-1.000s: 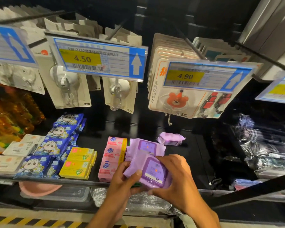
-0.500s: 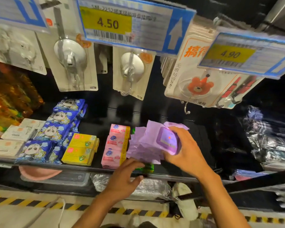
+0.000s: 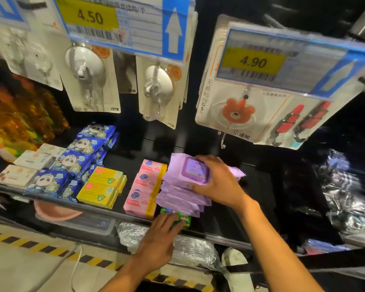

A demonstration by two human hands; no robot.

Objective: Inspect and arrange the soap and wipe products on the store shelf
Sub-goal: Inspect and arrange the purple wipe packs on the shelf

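A stack of purple wipe packs (image 3: 180,196) lies on the black shelf (image 3: 230,220). My right hand (image 3: 218,182) grips the top purple pack (image 3: 190,169) by its lid end, on the stack. At the shelf's front edge, under the stack, a green pack (image 3: 182,218) pokes out; my left hand (image 3: 159,239) rests its fingers on it. Left of the stack sit pink soap bars (image 3: 144,186), yellow soap boxes (image 3: 102,187), blue panda wipe packs (image 3: 72,163) and white soap boxes (image 3: 27,165).
Carded suction hooks (image 3: 89,81) and bear sticker hooks (image 3: 238,114) hang above with price tags 4.50 (image 3: 114,22) and 4.90 (image 3: 282,64). Plastic-wrapped goods (image 3: 350,192) fill the right. A striped floor line (image 3: 51,249) and a white shoe (image 3: 237,268) lie below.
My right hand has carried the purple pack onto the stack and lowered it there. My left hand has let go and moved to the green pack at the shelf edge.
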